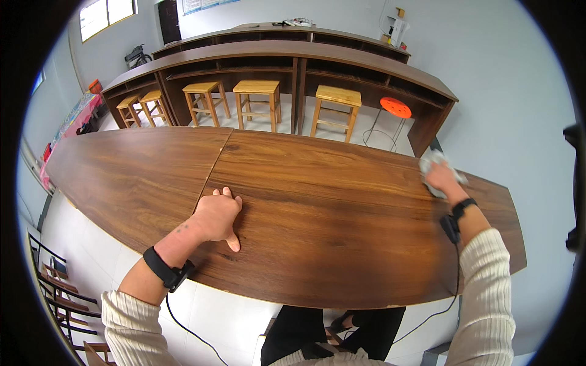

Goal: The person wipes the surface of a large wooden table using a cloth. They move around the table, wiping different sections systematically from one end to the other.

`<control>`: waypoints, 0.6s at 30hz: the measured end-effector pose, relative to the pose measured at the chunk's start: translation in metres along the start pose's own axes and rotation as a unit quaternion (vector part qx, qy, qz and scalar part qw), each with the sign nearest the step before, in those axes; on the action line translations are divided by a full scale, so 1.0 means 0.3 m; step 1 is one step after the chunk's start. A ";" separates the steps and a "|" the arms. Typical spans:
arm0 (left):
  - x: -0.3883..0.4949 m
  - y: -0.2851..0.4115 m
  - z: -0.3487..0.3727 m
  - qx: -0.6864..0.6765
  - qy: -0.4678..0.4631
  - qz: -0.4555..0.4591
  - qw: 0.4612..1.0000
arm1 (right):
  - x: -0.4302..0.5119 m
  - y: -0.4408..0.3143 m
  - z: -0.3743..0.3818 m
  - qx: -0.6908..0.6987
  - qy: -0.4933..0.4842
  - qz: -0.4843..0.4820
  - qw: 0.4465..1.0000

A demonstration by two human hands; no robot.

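A brown wood-grain table (320, 196) stretches across the view before me. My left hand (219, 215) rests on it just right of the seam between two table sections, fingers apart and holding nothing. Near the far right edge, my right hand (442, 176) presses on a crumpled whitish cloth (430, 167), partly hidden under the fingers and slightly blurred. Each wrist bears a black strap with a small device, and a black cable hangs from each.
Beyond the table stand dark wooden desks (284, 48) with several wooden stools (339, 96) and a red-topped stool (395, 107). Black-framed chairs (68, 302) are at lower left. A pale wall (512, 137) borders the right end.
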State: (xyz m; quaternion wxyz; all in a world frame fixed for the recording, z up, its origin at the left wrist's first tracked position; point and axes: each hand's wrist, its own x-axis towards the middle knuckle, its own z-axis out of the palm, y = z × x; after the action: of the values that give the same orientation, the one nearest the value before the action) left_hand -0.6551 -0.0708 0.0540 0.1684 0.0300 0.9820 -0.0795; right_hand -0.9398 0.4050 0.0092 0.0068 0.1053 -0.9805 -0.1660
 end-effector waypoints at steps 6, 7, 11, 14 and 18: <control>0.017 0.007 -0.002 0.019 -0.016 -0.011 1.000 | -0.068 -0.731 -0.338 0.058 0.023 -0.229 0.971; 0.019 0.006 -0.005 0.016 -0.017 -0.009 1.000 | -0.121 -0.831 -0.382 0.038 0.018 -0.271 0.962; 0.013 -0.004 -0.008 0.007 -0.029 -0.007 1.000 | -0.384 -1.005 -0.477 0.074 0.013 -0.418 0.905; 0.010 -0.009 -0.005 0.004 -0.026 -0.004 1.000 | -0.481 -0.940 -0.474 0.094 0.059 -0.480 0.870; 0.006 -0.017 0.004 -0.001 -0.012 0.004 1.000 | -0.477 -0.703 -0.355 0.116 0.064 -0.467 0.874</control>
State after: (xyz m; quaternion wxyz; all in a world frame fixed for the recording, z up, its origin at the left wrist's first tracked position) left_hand -0.6567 -0.0761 0.0531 0.1807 0.0329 0.9799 -0.0783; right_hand -0.7516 0.2059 0.0439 -0.0213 0.5617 -0.8266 -0.0275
